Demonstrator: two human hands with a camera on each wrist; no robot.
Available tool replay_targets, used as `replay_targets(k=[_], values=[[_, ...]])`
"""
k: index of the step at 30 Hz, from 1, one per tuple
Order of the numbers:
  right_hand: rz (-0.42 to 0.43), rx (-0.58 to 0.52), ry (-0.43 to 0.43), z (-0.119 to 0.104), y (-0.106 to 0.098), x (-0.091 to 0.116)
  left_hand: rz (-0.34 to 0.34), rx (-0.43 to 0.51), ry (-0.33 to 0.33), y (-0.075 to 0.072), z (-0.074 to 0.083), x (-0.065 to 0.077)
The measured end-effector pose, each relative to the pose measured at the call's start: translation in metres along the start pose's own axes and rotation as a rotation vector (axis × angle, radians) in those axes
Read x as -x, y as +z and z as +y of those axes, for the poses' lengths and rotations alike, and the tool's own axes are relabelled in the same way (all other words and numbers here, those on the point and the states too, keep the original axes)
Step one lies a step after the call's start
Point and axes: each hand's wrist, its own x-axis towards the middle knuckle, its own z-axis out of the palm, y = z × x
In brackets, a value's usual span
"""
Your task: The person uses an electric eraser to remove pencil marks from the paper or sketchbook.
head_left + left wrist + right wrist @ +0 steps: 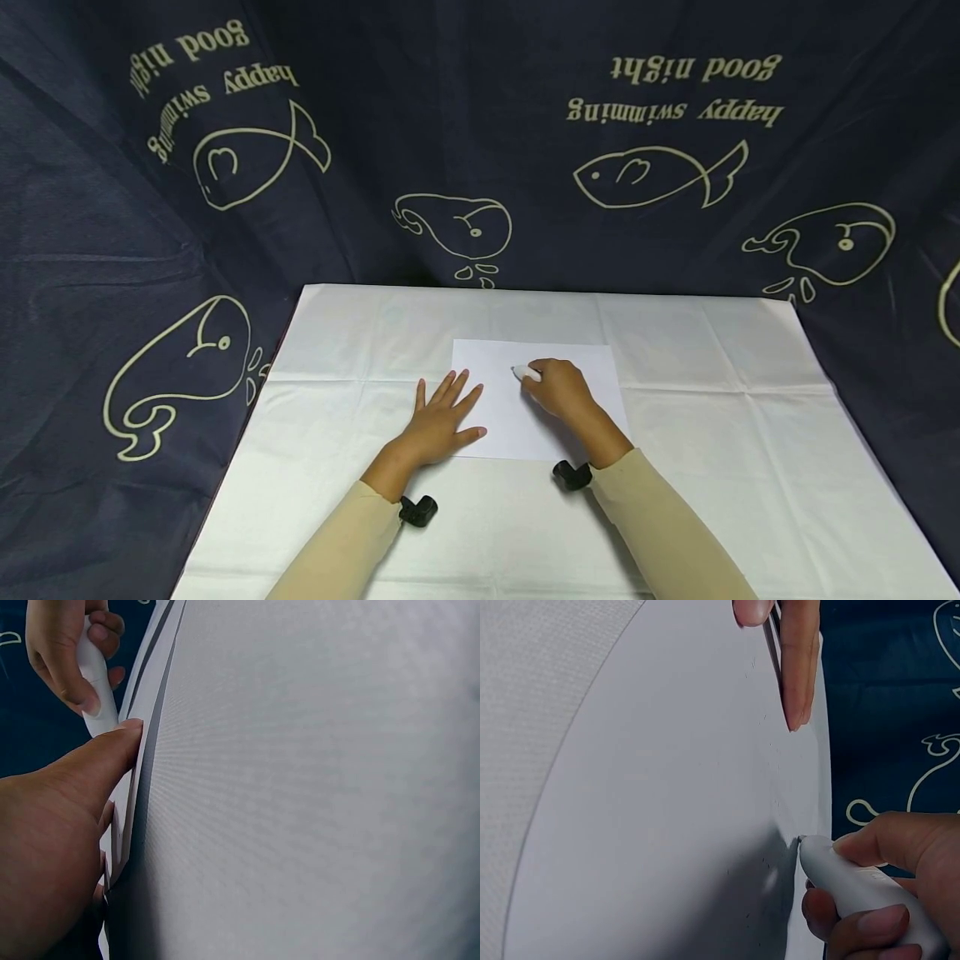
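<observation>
A white sheet of paper (491,412) lies on the white-covered table. My left hand (437,427) rests with spread fingers over the sheet's left edge. My right hand (564,392) grips a thick white pen-shaped tool (531,374) above the middle of the paper. In the right wrist view this tool (862,889) has a smooth, rounded body and a small dark tip, which meets the paper. Small dark marks (768,865) dot the sheet in that view. Past my left thumb, the left wrist view shows the tool (95,675) steeply tilted in the right hand.
A white cloth (712,467) with fold creases covers the table. Dark blue fabric (450,108) printed with fish and whales hangs behind it and along the left side. Black wrist cameras (418,511) sit at both beige sleeves (337,542).
</observation>
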Motion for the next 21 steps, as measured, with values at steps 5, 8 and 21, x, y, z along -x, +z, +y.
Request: replay_targets(k=[5,8,21], values=[[0.001,-0.002,-0.004,-0.0005,-0.0008,0.0008,-0.001,0.002,-0.001,-0.0008,0.0006,0.0002],[0.002,-0.001,-0.004,-0.0009,-0.0008,0.001,0.001,0.003,0.002,-0.0008,0.0005,0.0003],[-0.025,0.006,0.019,-0.0015,0.0001,0.0002,0.007,-0.001,0.002,0.0003,-0.0005,-0.0003]])
